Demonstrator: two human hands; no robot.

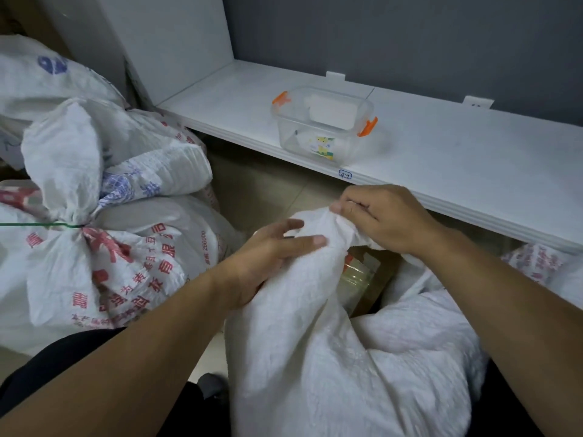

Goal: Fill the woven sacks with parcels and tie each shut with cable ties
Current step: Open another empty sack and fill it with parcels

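A white sack [331, 357] stands low in the middle, between the person's forearms, its mouth gathered upward into a bunch. The right hand [381, 219] grips the top of that bunch, fingers curled round the fabric. The left hand [268, 257] lies against the neck just below, fingers nearly straight and pressed to the cloth, thumb on the near side. Through a gap under the right wrist a taped parcel [362, 272] shows inside the sack. At left a pile of filled sacks rests; the nearest tied sack [94, 272], printed in red, is cinched by a green tie [38, 224]. Beyond the hands runs a white shelf [457, 159] bearing a clear box [321, 124] with orange clips.
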